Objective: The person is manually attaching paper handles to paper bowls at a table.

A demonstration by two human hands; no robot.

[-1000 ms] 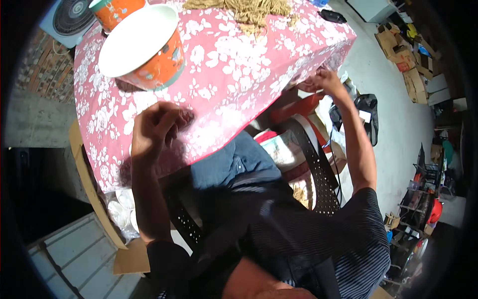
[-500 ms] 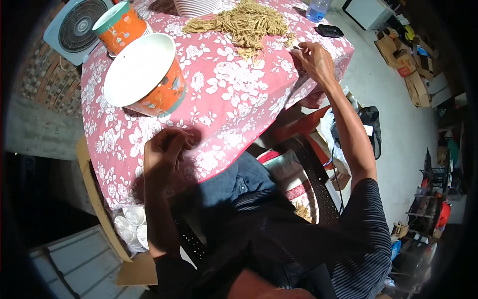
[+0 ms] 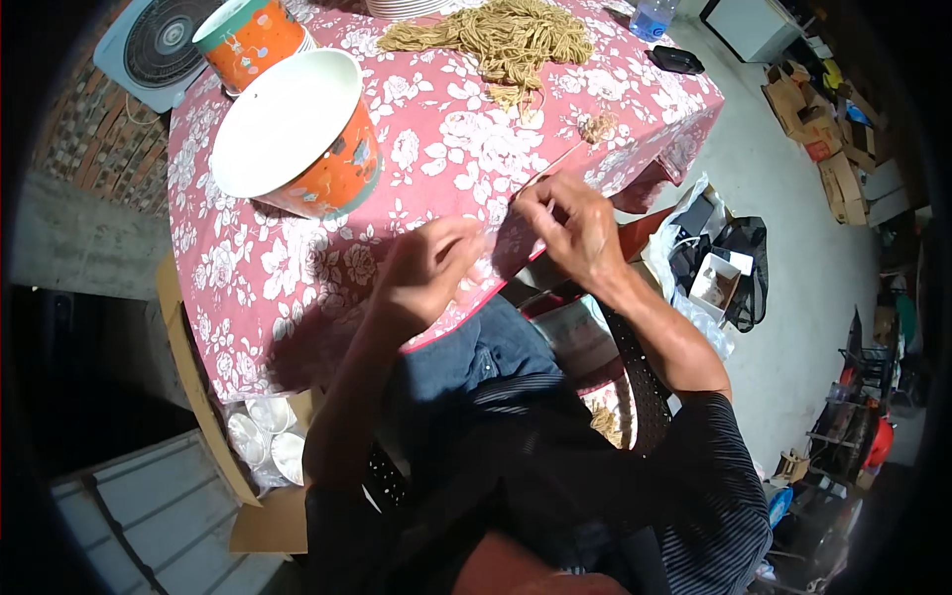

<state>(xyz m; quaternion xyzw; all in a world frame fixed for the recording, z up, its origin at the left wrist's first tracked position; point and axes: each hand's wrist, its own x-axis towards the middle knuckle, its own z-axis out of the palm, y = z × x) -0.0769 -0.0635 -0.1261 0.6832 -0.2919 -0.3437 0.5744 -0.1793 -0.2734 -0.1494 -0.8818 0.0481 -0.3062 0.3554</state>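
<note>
Tan cord pile [image 3: 516, 45] lies on the flowered tablecloth [image 3: 421, 114], ahead of both hands, long axis roughly left to right. Small tuft of cord [image 3: 597, 128] sits nearer, ahead and slightly right of the right hand [image 3: 575, 223], the closer hand. Right: fingers curled, tips near the thumb; cannot tell whether a thin strand is pinched. Left hand [image 3: 426, 273]: fingers bent, palm turned inward, thumb apart, nothing visibly held.

We see strong light, seemingly from the right, glaring on the flowered tablecloth [image 3: 426, 164] and white-lined tub [image 3: 297, 129], shadows falling leftward of the slightly blurred left hand [image 3: 421, 273] and sharper right hand [image 3: 577, 230], and fisheye bending toward a black rim.
</note>
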